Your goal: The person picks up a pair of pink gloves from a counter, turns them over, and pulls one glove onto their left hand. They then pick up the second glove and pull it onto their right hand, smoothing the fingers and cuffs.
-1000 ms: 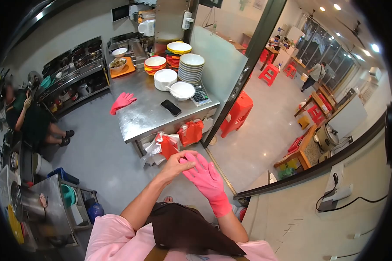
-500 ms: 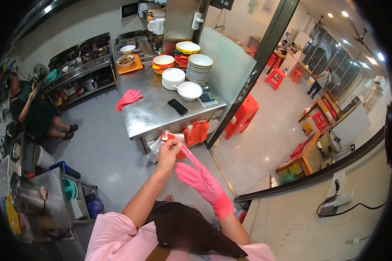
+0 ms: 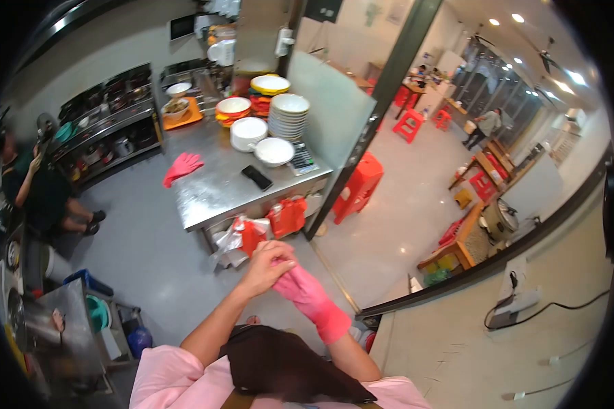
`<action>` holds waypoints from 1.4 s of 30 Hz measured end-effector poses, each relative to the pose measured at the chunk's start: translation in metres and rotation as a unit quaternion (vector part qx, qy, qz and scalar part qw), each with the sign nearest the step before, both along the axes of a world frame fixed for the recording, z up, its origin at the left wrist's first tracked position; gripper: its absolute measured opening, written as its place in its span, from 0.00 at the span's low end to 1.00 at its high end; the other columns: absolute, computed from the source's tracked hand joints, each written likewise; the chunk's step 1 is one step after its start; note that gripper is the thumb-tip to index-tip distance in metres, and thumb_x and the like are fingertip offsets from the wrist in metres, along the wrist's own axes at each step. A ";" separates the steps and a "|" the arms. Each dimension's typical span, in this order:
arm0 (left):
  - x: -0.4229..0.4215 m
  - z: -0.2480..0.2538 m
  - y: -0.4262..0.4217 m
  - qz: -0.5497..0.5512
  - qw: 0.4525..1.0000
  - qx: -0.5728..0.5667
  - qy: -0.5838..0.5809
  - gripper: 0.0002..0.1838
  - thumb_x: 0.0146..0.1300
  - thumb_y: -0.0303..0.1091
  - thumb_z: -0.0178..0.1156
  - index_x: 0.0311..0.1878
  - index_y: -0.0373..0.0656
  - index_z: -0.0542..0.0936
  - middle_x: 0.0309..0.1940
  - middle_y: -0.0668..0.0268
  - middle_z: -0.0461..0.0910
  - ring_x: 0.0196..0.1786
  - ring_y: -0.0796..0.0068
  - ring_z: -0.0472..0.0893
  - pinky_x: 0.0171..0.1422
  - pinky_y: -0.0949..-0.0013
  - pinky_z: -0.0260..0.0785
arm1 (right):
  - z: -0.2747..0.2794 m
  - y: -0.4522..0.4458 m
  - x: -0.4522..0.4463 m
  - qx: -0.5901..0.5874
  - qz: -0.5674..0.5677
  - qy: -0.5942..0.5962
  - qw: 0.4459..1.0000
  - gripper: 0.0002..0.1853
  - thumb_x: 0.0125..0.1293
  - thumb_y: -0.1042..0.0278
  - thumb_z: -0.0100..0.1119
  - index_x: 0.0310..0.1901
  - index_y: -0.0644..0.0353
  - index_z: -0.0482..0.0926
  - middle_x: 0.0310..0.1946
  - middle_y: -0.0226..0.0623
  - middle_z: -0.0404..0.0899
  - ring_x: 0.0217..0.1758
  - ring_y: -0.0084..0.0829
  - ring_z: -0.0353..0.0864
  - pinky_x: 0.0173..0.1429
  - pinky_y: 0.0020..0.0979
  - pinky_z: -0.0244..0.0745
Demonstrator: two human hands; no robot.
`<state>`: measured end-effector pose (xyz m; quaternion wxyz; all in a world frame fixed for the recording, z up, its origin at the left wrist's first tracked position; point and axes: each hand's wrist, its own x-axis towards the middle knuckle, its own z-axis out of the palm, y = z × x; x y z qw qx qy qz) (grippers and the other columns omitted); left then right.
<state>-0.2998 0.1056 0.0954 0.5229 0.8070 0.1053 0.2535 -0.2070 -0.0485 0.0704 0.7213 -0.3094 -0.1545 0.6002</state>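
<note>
My left hand, bare, is closed over the fingers of the pink rubber glove that covers my right hand. The gloved fingers stretch toward my left hand, and their tips are hidden under it. Both hands are in front of my dark apron, apart from the steel table. A second pink glove lies on the left edge of that steel table. A black phone rests near its front.
Stacked plates, a white bowl and a calculator stand on the table. Red and white bags hang below its front. A person sits at left. A door frame rises on the right.
My left hand has let go of the stretched pink glove finger and closed over the glove's fingertips. The two hands have come together. The view has shifted slightly to the right.
</note>
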 end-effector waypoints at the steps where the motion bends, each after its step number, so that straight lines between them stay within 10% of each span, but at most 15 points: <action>1: 0.001 0.000 0.002 0.001 1.000 0.002 -0.009 0.05 0.65 0.32 0.68 0.40 0.42 0.85 0.51 0.64 0.84 0.62 0.62 0.75 0.72 0.58 0.63 | -0.005 -0.002 0.000 0.003 0.002 -0.004 1.000 0.30 0.87 0.54 0.41 0.81 0.62 0.55 0.78 0.41 0.64 0.80 0.38 0.67 0.82 0.43 0.64; 10: 0.005 -0.042 0.023 0.107 0.989 -0.102 -0.022 0.05 0.67 0.29 0.67 0.41 0.38 0.85 0.42 0.64 0.84 0.53 0.66 0.80 0.64 0.64 0.69 | 0.003 0.017 0.002 0.004 0.058 0.051 0.997 0.28 0.86 0.54 0.45 0.79 0.60 0.63 0.75 0.39 0.71 0.76 0.36 0.72 0.81 0.44 0.68; 16: -0.010 -0.040 0.020 0.108 0.938 -0.328 -0.027 0.19 0.79 0.41 0.59 0.65 0.41 0.80 0.56 0.66 0.84 0.57 0.74 0.80 0.64 0.67 0.71 | 0.037 0.010 0.020 0.033 -0.087 0.197 0.976 0.30 0.86 0.50 0.43 0.78 0.62 0.63 0.78 0.46 0.65 0.81 0.44 0.66 0.83 0.44 0.64; 21: -0.026 -0.057 0.017 -0.104 0.895 -0.435 0.007 0.29 0.79 0.47 0.60 0.74 0.41 0.72 0.67 0.65 0.79 0.65 0.74 0.78 0.67 0.65 0.71 | 0.057 0.011 0.020 0.096 -0.101 0.179 0.974 0.32 0.85 0.48 0.42 0.80 0.62 0.59 0.81 0.46 0.61 0.83 0.44 0.61 0.85 0.43 0.61; 42: 0.006 -0.061 -0.004 -0.221 0.765 -0.587 -0.149 0.40 0.68 0.52 0.70 0.75 0.37 0.68 0.71 0.62 0.75 0.75 0.64 0.73 0.84 0.56 0.59 | 0.071 0.014 -0.013 0.097 -0.055 0.177 0.978 0.30 0.88 0.53 0.35 0.80 0.65 0.57 0.81 0.43 0.61 0.84 0.35 0.59 0.82 0.32 0.59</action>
